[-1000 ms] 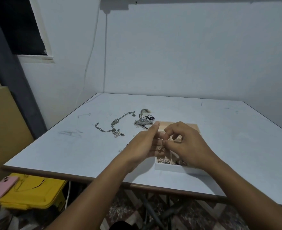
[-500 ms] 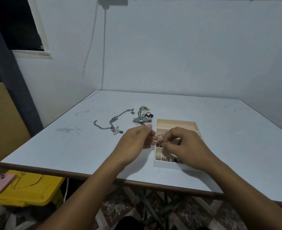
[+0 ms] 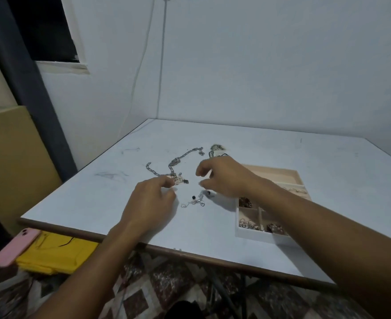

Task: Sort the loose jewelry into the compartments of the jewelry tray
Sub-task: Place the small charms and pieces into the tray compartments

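Reaching forward with the left hand (image 3: pixel 150 200), low over the table (image 3: pixel 316 162), fingers curled, thumb and forefinger drawing together right at the beaded charm cluster (image 3: pixel 179 180). Touching that cluster with the fingertips, by the look of it; not being able to tell through the blur whether pinching it or only brushing it. Tracing outward from the cluster along the chunky silver chain (image 3: pixel 174 161), lying in a loose curve toward the far left of the table.

Holding the right hand (image 3: pixel 225 176) just beside the left, palm down, fingers bent like a claw and spread apart, gripping nothing that shows. Hovering it over a thin chain (image 3: pixel 195 201) with small dark beads, lying loose on the table between the two hands; keeping the fingertips near it but, as far as can be made out, apart from it. Hiding part of a small heap of jewelry (image 3: pixel 216 148) behind the knuckles.

Stretching the right forearm across the jewelry tray (image 3: pixel 254 234), sitting to the right, near the table's front edge. Showing glittering pieces in the tray's near compartments and a few thin pale pieces in a middle one.

Glimpsing, below the table's left edge, a pink phone (image 3: pixel 14 247) resting against a yellow object (image 3: pixel 56 252). Seeing a thin cable (image 3: pixel 143 65) running down the wall behind.
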